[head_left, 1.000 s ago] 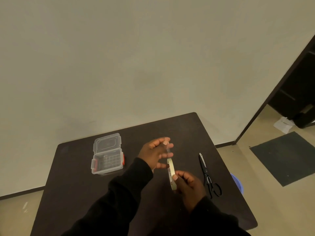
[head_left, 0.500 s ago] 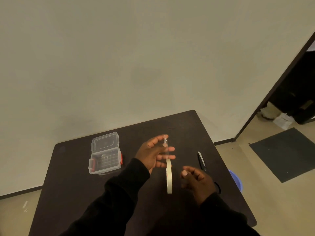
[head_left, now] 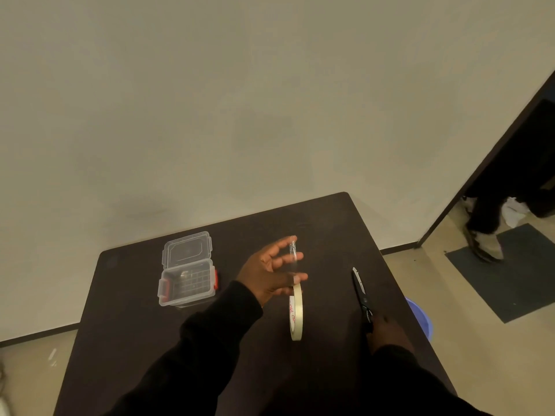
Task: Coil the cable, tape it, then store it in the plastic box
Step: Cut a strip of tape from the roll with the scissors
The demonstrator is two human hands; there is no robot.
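Spread left hand [head_left: 267, 274], tape [head_left: 296, 313] hanging from it
Strip stuck across the fingertips, roll above the desk [head_left: 135, 340]; right hand [head_left: 389, 333] covers the scissors [head_left: 359, 288] handles, grip unclear; open box [head_left: 187, 280] at left

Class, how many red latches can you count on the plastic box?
2. On the plastic box, the left latch sits on its left end, the right latch on its right end; others may be hidden.

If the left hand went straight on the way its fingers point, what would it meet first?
Probably the scissors blades lying on the table; the left hand seems raised, so it may pass over them.
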